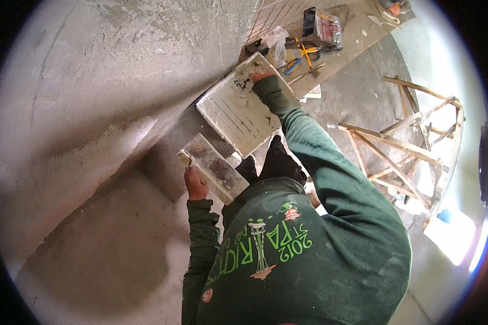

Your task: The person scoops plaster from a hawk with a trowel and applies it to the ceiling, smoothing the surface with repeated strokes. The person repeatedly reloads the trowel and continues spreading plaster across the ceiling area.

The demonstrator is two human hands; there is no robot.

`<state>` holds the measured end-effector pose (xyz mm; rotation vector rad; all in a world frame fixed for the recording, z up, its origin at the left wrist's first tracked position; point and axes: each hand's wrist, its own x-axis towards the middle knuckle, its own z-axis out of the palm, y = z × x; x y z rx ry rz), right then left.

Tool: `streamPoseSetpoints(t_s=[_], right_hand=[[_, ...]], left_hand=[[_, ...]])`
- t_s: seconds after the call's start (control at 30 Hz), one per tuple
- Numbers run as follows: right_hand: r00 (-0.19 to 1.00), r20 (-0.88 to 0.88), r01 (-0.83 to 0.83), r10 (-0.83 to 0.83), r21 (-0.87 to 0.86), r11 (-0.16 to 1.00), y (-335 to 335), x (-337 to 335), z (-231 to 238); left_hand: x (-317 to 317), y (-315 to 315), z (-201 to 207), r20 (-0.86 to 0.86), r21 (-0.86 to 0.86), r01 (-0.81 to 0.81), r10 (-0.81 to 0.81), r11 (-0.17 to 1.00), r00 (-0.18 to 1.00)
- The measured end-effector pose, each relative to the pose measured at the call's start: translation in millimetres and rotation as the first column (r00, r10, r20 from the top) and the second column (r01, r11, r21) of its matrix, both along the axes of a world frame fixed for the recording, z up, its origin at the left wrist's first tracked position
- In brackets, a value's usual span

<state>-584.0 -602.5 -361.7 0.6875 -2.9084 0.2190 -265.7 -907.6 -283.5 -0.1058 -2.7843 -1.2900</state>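
The white tub [263, 116] sits just beside the rough wall [146, 59], its open face turned up, and everything else can be placed from it. The long, stained board [214, 168] is on the person's side of the tub, to the left, slanting down toward the green sweatshirt [287, 260]. For this reach, the board is probably best kept steady and clear of the tub's near rim, with its stained face up, while the other arm stretches to the far end. A firm hold near one end likely lets the far end dip, so a slightly more central grip may balance better, and a short, low reach should spare the shoulder. The left hand [196, 184] is closed on the board's outer long edge, near the end away from the body, with the fingers curled about it. The right hand [261, 73] is at the tub's far end, over or within the opening; its fingers are too small and partly hidden, so one cannot tell how far open it is or whether it grips anything. Beyond the tub lie a plastic bag [277, 46] and some orange-handled pliers [311, 53]; well to its right stands a wooden frame [392, 145].
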Motion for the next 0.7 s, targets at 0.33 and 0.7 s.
streamPoseSetpoints(t_s=[0.33,0.7], right_hand=[[0.877,0.395,0.281,-0.274,0.042,0.959,0,32,25],[0.867,0.455,0.252,-0.204,-0.048,0.966,-52,61,35]], left_hand=[[20,-7,-23,0.038,0.042,-0.181,0.179,0.983,0.983],[38,-17,-38,0.063,-0.039,-0.196,0.198,0.980,0.978]])
